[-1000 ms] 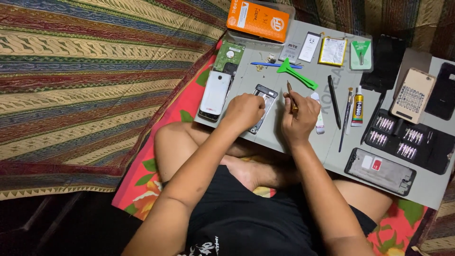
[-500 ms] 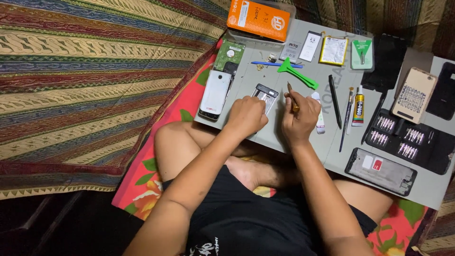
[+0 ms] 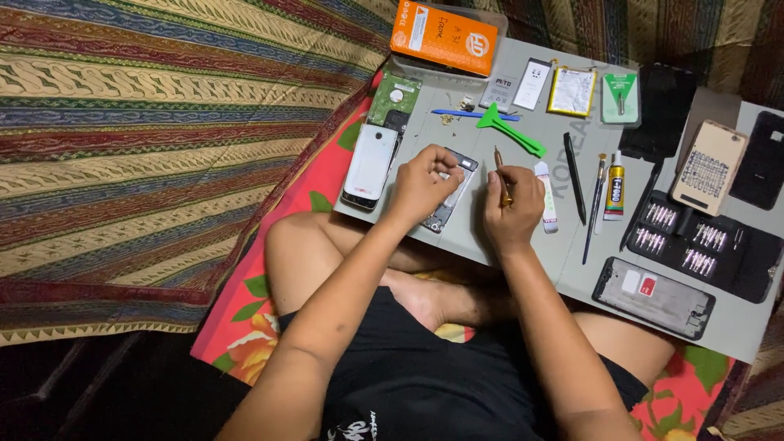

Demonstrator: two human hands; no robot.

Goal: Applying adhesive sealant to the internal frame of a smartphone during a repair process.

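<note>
Left hand (image 3: pixel 420 184) shifted slightly on one phone frame (image 3: pixel 449 192), right hand (image 3: pixel 513 204) gripping one screwdriver (image 3: pixel 501 173)

Opened phone body (image 3: pixel 447 193): dark, slim, lies flat on grey mat, tilted diagonally, partly covered by a hand. Thin tool (image 3: pixel 502 175): brown-handled, held nearly upright just right of it.
</note>
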